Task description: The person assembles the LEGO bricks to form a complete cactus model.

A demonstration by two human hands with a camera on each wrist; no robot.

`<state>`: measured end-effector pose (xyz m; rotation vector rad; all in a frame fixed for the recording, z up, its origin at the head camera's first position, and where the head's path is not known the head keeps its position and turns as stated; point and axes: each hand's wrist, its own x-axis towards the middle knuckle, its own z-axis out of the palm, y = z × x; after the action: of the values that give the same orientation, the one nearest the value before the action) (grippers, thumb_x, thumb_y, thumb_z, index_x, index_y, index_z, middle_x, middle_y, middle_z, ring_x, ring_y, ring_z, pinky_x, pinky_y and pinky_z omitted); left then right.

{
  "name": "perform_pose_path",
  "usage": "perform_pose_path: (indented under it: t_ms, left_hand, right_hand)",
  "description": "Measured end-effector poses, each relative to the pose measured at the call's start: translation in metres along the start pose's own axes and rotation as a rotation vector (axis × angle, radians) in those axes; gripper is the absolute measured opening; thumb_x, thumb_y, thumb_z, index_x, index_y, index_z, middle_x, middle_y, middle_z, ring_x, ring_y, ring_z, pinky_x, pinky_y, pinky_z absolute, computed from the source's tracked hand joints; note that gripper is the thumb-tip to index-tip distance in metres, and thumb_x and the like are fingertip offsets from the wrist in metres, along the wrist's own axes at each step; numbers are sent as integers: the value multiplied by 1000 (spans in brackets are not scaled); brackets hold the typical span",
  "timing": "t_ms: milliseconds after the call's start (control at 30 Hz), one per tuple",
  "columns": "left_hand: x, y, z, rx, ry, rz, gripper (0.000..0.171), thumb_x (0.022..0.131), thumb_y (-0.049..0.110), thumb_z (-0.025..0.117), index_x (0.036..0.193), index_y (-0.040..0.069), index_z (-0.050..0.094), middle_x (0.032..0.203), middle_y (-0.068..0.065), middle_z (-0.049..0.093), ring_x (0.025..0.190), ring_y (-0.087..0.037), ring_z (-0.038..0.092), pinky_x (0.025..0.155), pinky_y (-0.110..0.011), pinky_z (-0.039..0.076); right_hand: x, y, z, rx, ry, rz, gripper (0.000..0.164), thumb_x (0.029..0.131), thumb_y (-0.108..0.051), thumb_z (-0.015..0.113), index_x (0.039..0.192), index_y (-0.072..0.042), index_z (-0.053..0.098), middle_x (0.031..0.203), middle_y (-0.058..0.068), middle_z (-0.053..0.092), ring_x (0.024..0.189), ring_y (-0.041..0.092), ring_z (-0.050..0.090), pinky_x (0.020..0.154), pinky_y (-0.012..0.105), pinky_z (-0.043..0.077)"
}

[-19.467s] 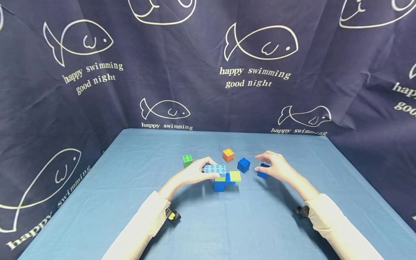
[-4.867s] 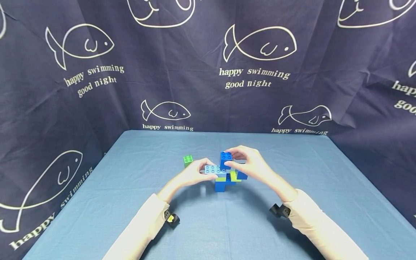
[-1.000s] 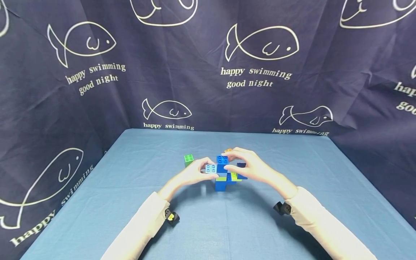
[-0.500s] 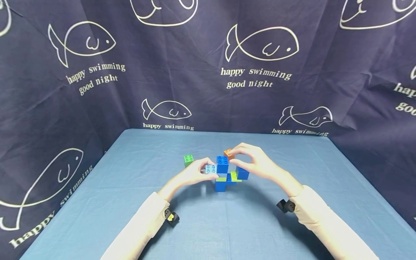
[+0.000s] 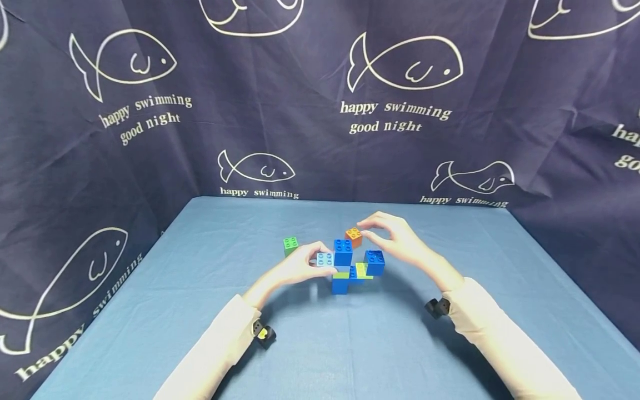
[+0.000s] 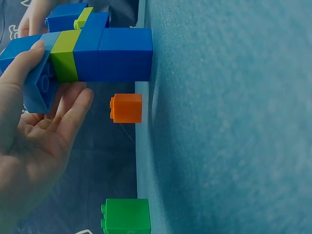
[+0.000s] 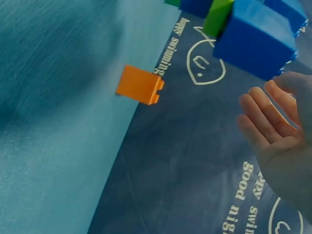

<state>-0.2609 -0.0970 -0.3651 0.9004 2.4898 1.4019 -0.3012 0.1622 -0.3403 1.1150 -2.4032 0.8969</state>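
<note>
A toy brick build stands in the middle of the table, with blue and lime-green bricks low down. My left hand pinches its light blue brick between thumb and fingers at the left end. On that brick's right end sits a square blue brick. Another blue brick rests on the lime plate at the right arm. My right hand, fingers parted and holding nothing, hovers beside the orange brick behind the build. The right wrist view shows that hand's palm apart from the bricks.
A green brick stands behind my left hand, also in the left wrist view's lower part. Blue cloth covers the table. A dark curtain with fish drawings hangs at the back and sides.
Since the oldest frame, two blue bricks have gone from the table onto the build. Over the last second my right hand let go of the upper one and moved back to the orange brick.
</note>
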Motion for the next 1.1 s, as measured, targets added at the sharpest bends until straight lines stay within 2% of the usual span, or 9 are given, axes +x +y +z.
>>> perform_pose_path:
  t_ms: [300, 500, 733, 900, 1100]
  left_hand:
    - [1, 1, 0, 15, -4, 8, 27, 83, 16, 72, 103, 4, 60, 87, -5, 64, 75, -4, 54, 70, -21, 47]
    - [0, 1, 0, 8, -4, 7, 26, 83, 16, 71, 103, 3, 59, 86, -5, 63, 74, -4, 54, 70, -21, 48]
    - [14, -37, 5, -8, 6, 13, 28, 82, 25, 73, 102, 12, 60, 85, -1, 63, 76, -11, 56, 68, -23, 48]
    - [13, -35, 5, -9, 13, 13, 27, 82, 25, 73, 101, 13, 59, 84, -1, 62, 76, -12, 56, 68, -23, 48]
    - [13, -33, 7, 16, 13, -9, 27, 83, 18, 72, 104, 7, 59, 86, -4, 63, 75, -10, 55, 68, -23, 47]
  right_hand:
    - [2, 21, 10, 1, 11, 35, 24, 83, -8, 70, 107, -5, 67, 103, 11, 67, 96, 22, 64, 86, 42, 51]
    - [5, 29, 16, 39, -4, 78, 27, 82, -4, 70, 108, -2, 66, 105, 16, 66, 97, 26, 64, 88, 45, 50]
    - [9, 38, 25, 47, -50, 141, 31, 83, -8, 70, 113, -2, 65, 111, 17, 64, 103, 29, 62, 91, 45, 49]
    - [10, 42, 31, 21, -72, 147, 34, 83, -10, 70, 115, -2, 64, 112, 15, 64, 105, 30, 61, 91, 46, 48]
    - [10, 43, 39, 46, -97, 159, 36, 82, -9, 72, 116, 0, 63, 113, 18, 63, 107, 33, 60, 93, 48, 47]
